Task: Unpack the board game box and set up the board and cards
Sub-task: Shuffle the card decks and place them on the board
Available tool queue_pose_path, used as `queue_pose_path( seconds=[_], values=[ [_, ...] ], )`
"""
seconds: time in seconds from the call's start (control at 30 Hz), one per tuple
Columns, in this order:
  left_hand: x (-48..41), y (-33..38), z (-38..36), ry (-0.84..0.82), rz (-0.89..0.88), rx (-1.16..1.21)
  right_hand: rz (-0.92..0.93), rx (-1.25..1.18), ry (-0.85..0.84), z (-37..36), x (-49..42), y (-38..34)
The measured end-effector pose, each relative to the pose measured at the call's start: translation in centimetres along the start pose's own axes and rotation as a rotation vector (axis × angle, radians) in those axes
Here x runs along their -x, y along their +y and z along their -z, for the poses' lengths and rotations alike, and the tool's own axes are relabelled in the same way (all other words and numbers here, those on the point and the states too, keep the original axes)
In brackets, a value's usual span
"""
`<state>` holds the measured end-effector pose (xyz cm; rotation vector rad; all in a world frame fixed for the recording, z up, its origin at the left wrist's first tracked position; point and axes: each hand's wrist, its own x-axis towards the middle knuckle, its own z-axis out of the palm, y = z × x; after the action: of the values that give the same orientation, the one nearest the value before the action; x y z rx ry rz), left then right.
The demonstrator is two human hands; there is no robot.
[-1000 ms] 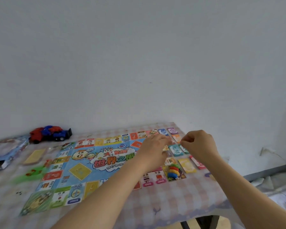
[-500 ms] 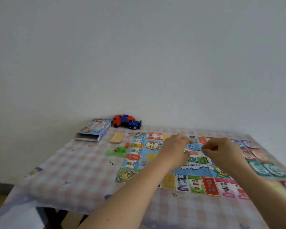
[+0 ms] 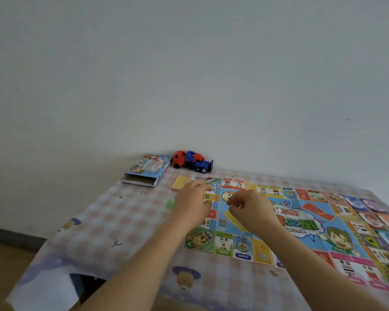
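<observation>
- Both hands have travelled from the right edge of the board (image 3: 240, 245) to its far left corner, and the view has swung left with them.
- Left hand (image 3: 191, 203): fingers lie gently curved and close together above that corner. Whether they pinch anything cannot be told.
- Right hand (image 3: 252, 212): fingers are curled, tips drawn together over the board's left part. Any pinched item is too blurred to identify.
- Board: lies unfolded on the checked tablecloth (image 3: 112, 221), with fold creases visible. It looks like thin printed sheet, so expect it to be light, floppy and easily torn. Hold it at an edge or corner.
- Cards (image 3: 374, 206): laid in rows beside the board's right edge. A yellow card stack (image 3: 180, 183) sits just beyond its far left corner. They are likely thin and slick, so lift them by the edges.
- Box (image 3: 145, 173): open-ended cardboard, beyond the same corner.
</observation>
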<state>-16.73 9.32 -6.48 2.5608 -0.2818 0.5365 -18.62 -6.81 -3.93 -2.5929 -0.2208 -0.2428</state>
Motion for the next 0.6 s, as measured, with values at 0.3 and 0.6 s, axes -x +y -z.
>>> queue_pose_path(
  seconds=[0.3,0.6],
  values=[
    [0.1,-5.9,2.0,0.100,0.229,0.035,-0.116,-0.165,-0.017,-4.1,-3.1,-4.4],
    [-0.2,-7.0,1.6,0.152,0.286,0.154,-0.191,-0.141,-0.030,-6.1,-5.0,-6.0]
  ],
)
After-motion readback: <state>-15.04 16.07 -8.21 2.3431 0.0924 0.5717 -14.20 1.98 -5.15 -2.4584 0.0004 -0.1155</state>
